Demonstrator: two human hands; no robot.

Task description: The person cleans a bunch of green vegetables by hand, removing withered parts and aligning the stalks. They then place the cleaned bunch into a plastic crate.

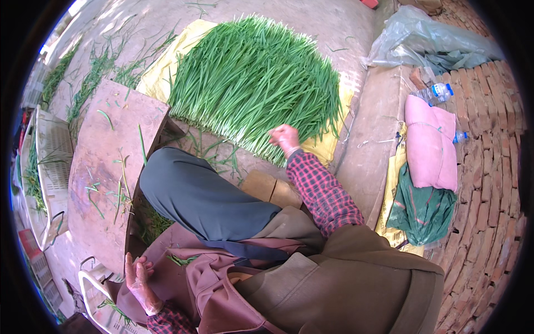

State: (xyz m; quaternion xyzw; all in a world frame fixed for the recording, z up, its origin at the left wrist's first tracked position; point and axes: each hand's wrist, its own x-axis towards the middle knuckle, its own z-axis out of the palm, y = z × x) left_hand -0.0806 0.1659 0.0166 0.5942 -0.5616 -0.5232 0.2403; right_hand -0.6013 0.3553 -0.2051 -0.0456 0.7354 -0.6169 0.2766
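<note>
A broad heap of green leafy stalks with white ends (254,79), like garlic chives, lies on a yellow woven sack (156,79) on the ground. At the heap's near right edge is my right hand (285,137), in a thin clear glove, its fingers curled; whether it holds anything is not plain. My left hand (142,282), gloved too, is at the lower left beside the near end of a low wooden board (104,167). Its fingers are apart and nothing shows in them. Loose green scraps are strewn over the board.
White plastic crates (54,163) stand at the left, with greens inside. Wooden blocks (271,188) sit by my knee. To the right are a folded pink cloth (431,142), a green bag (423,208), plastic bottles (436,92), clear sheeting (421,35) and stacked bricks (479,188).
</note>
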